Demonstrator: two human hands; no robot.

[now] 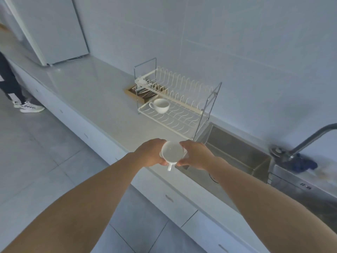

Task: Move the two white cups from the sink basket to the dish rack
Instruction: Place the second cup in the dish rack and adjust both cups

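A white cup (172,152) is held between both hands above the counter's front edge, just left of the sink; its handle points down toward me. My left hand (151,153) grips its left side and my right hand (196,155) its right side. A second white cup (160,105) rests tilted on the lower shelf of the white two-tier dish rack (182,108), handle to the left. The steel sink (235,152) lies to the right; no basket in it can be made out.
A wooden tray of cutlery (138,93) sits behind the rack. A faucet (308,137) and a blue cloth (302,164) are at the sink's right. A white fridge (54,30) stands far left on the counter. A person's legs (12,84) stand at the left.
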